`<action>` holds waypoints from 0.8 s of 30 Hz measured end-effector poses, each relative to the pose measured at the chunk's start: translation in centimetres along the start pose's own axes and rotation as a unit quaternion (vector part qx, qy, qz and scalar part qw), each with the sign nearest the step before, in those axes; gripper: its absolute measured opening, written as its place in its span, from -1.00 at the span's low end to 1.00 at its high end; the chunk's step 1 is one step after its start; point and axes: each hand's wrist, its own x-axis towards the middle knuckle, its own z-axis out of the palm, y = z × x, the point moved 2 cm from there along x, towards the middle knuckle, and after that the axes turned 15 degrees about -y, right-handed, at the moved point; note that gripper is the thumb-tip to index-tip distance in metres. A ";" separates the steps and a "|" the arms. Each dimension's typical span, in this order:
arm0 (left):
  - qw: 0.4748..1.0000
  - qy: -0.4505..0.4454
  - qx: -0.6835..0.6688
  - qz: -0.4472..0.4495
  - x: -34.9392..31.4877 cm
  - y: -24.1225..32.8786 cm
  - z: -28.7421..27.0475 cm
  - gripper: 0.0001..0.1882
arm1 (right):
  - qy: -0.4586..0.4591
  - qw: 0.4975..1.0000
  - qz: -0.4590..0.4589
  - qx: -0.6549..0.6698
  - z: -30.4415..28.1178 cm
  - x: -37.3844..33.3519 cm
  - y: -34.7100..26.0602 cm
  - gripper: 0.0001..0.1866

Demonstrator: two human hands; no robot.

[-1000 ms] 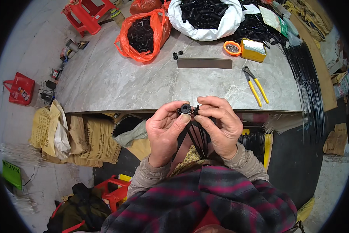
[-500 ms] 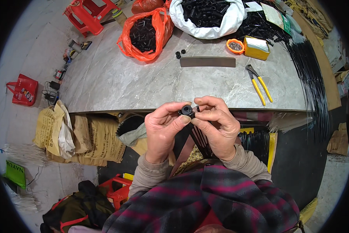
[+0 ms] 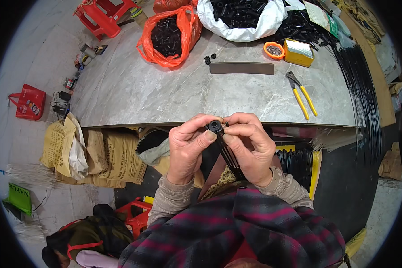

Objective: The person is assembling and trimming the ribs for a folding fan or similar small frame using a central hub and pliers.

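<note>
Just past the near edge of the table, my left hand [image 3: 187,145] pinches a black round plastic hub [image 3: 215,125] between thumb and fingers. The hub has a hole in its upturned end. Several thin black rods [image 3: 229,159], like umbrella ribs, run down from it toward my lap. On the hub's right side, my right hand [image 3: 251,145] is closed, its thumb and fingertips pinching a small dark rod end [image 3: 227,124] against the rim. Fingertips hide part of that contact.
Yellow-handled cutting pliers [image 3: 302,96] and a dark metal bar [image 3: 242,68] lie on the grey table [image 3: 134,96]. Beyond stand a red bag [image 3: 146,54] and a white sack [image 3: 241,35] of black plastic parts, an orange dish [image 3: 273,50] and a yellow box [image 3: 299,58]. Black rods [image 3: 359,89] overhang at right.
The view has shifted slightly, moving the table things a little to the right. Both hands keep their hold at the hub; the right fingers have shifted slightly, and the rods below show more plainly.
</note>
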 end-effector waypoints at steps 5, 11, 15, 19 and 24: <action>0.998 -0.018 0.059 0.019 0.1 0.4 0.1 -0.72 | -0.025 0.999 -0.002 -0.029 -0.2 0.0 -0.1 -0.83; 0.997 -0.062 0.033 0.024 0.8 0.1 -0.7 -0.72 | 0.073 0.967 0.033 0.242 1.1 0.1 -0.1 -0.80; 0.997 -0.062 0.032 0.020 0.7 -0.2 -1.2 -0.69 | 0.050 0.998 0.010 0.044 0.4 -0.4 0.3 -0.79; 0.997 -0.062 0.051 0.015 0.6 -0.2 -1.4 -0.69 | 0.036 0.990 -0.038 -0.130 0.4 -0.2 -0.3 -0.76; 0.995 -0.076 0.069 0.006 1.0 -0.3 -1.6 -0.68 | 0.024 0.981 -0.069 -0.179 0.4 -0.2 -0.4 -0.75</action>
